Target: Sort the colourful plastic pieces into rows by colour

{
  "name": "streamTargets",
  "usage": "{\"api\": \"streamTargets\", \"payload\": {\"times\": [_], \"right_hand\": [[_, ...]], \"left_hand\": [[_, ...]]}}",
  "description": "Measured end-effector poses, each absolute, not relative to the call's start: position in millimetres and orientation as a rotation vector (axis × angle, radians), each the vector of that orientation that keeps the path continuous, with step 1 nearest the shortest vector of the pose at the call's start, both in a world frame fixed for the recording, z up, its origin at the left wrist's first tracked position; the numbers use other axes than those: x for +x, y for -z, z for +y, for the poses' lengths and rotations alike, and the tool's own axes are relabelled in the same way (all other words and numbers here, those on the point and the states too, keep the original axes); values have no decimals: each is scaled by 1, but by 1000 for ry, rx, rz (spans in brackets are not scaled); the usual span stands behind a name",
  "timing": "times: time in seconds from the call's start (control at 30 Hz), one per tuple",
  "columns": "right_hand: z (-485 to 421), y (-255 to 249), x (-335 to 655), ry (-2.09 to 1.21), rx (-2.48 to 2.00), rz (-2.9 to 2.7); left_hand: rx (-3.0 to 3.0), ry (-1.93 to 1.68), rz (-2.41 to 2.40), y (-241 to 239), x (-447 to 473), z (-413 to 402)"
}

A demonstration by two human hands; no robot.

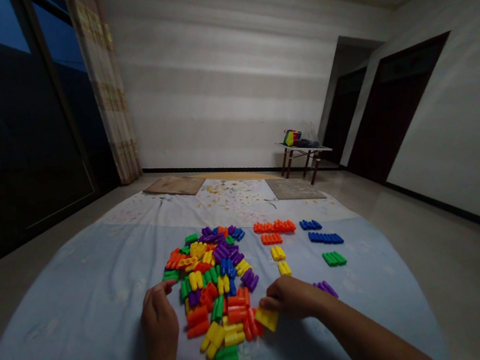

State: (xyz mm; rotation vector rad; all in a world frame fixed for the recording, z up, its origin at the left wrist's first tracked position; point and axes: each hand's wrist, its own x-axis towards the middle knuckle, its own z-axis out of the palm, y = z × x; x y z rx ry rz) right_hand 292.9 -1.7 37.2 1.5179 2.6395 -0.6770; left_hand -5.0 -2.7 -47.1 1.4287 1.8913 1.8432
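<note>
My right hand (292,296) pinches a yellow plastic building block (267,318) made of joined tubes, at the right edge of a mixed pile. At the pile's left side is my left hand (159,318), fingers partly extended, fingertips close to a green block (172,275); whether they touch it I cannot tell. In the pile lie several blocks, among them an orange block (197,322), a purple block (249,280) and a blue block (228,268). Two small yellow groups (277,253) lie just beyond my right hand.
Right of the pile are orange rows (274,227), blue rows (325,237), a green group (334,258) and a purple group (325,289), partly behind my right arm. All rest on a cloth-covered surface (87,303). Farther back stands a small table (322,148) holding a colourful item.
</note>
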Motion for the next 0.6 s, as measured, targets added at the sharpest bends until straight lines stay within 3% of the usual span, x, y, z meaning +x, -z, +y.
{"api": "streamTargets", "payload": {"times": [0.37,0.6], "right_hand": [[-14,-47,299,591,1688,2754],[-24,-40,301,736,1457,2856]], "left_hand": [[1307,-1832,1911,43,-3,-3],[1302,-1834,1913,43,-4,-3]]}}
